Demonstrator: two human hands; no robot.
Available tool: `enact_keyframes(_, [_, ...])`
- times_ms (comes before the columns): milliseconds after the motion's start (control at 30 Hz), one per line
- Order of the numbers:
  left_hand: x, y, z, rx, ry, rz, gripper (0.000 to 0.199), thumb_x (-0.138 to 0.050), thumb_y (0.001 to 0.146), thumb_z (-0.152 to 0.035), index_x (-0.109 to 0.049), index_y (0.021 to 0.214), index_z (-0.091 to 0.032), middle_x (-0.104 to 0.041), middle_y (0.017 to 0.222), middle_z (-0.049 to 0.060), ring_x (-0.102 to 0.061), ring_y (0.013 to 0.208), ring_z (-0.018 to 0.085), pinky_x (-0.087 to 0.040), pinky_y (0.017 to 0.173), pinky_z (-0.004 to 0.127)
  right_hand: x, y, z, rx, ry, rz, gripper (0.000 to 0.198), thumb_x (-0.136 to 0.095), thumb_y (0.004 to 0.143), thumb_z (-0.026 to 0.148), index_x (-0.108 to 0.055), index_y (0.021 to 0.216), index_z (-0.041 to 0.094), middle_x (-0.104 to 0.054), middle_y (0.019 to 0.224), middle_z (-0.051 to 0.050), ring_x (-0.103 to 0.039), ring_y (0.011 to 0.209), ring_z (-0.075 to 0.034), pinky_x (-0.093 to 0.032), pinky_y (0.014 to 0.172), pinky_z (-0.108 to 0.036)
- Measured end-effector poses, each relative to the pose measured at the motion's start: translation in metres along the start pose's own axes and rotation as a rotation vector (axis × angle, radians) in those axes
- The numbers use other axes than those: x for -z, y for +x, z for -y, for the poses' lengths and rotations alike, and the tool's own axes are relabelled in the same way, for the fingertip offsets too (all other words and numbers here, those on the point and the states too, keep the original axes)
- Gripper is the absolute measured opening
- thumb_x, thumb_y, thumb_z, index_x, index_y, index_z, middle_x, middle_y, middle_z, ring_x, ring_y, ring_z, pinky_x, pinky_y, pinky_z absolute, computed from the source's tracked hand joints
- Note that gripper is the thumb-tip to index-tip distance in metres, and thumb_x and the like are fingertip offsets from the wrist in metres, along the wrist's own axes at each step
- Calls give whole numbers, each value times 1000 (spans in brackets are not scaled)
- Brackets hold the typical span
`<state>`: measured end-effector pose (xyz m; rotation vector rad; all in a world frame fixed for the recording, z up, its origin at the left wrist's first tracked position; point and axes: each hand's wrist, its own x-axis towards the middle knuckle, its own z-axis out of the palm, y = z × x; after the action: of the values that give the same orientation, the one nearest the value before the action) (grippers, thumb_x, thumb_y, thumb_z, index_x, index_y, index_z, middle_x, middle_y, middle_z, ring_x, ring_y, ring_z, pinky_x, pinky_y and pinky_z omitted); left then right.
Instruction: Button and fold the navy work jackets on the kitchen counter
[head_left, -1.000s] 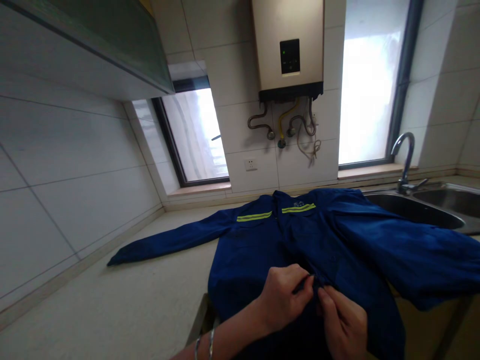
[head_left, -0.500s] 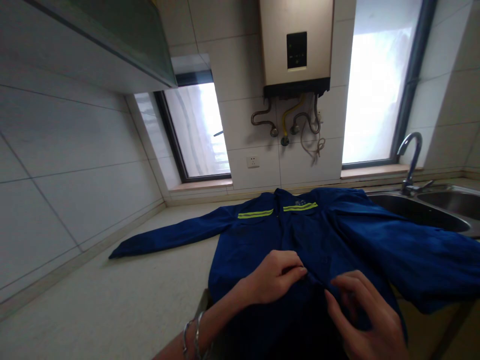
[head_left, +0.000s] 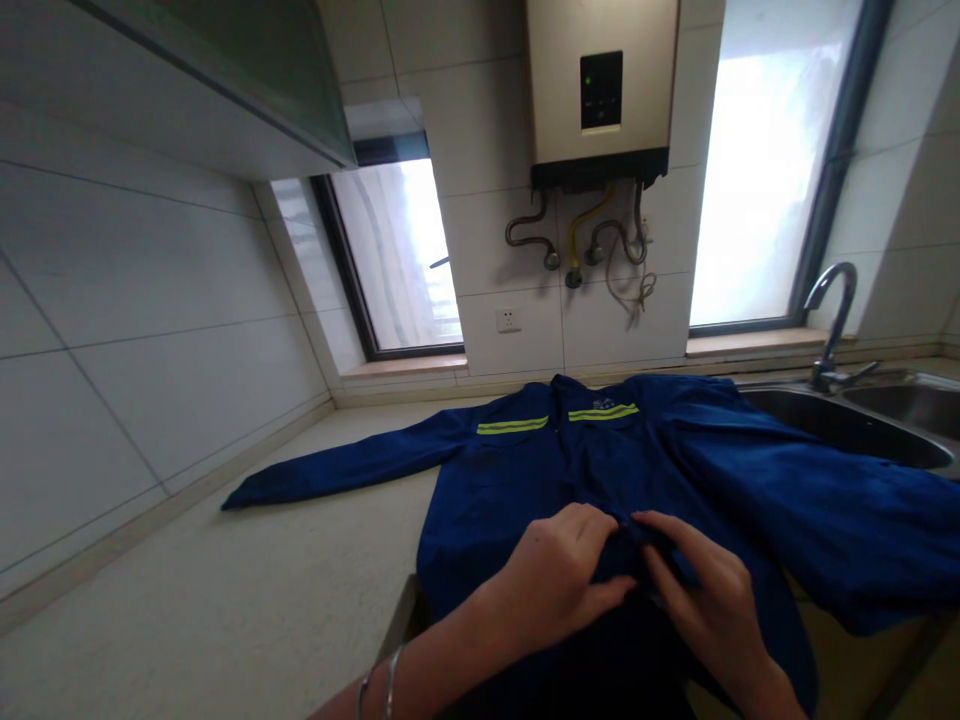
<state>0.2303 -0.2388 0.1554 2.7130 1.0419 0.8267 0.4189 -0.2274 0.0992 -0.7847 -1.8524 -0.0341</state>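
A dark blue work jacket point(head_left: 495, 490) with yellow-green chest stripes lies front up across the counter, its lower part hanging over the front edge. My left hand point(head_left: 562, 565) pinches the front opening near the hem, thumb and fingers around the cloth. Close beside it, my right hand point(head_left: 697, 590) grips the same stretch of front edge between thumb and fingers. The cloth between the two hands is bunched up. Any button or zip there is too dark and covered to make out. One sleeve stretches left over the counter; the other spreads right, towards the sink.
The pale counter point(head_left: 300, 590) runs along the left. At the right is a steel sink point(head_left: 930, 440) with a chrome tap point(head_left: 829, 330). A water heater point(head_left: 600, 90) with pipes hangs on the tiled wall between two windows. A cabinet point(head_left: 225, 80) overhangs the upper left.
My right hand has moved up and left to the front edge and closed on the cloth beside my left hand. The left thumb has lowered slightly. The camera view has shifted a little.
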Motion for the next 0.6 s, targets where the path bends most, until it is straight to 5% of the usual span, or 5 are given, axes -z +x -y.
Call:
enact_keyframes(100, [-8,-1,8,-61,21,-101,22,-45,87,-18,-53,107,-14,-63,101,8,-58,95,18,-47,85,29,-2,1,-3,64,17,27,30,-49,86,10,-51,114,20,-65,96,-5,-64,84,-15,-52,73,-24])
enact_keyframes(233, [-14,0,24,-140,18,-222,24,-42,90,-20,-55,108,-13,-65,88,7,-61,80,15,-51,75,26,-6,-3,-8,117,-45,26,26,-49,86,12,-52,111,19,-66,93,-4,-65,80,-13,-53,71,-22])
enact_keyframes(600, [-27,2,36,-247,346,-214,26,-38,88,-15,-57,103,-6,-61,79,10,-58,74,18,-51,67,31,-23,-21,-20,241,-244,-34,30,-39,86,10,-60,106,18,-67,99,-9,-67,83,-16,-55,64,-24])
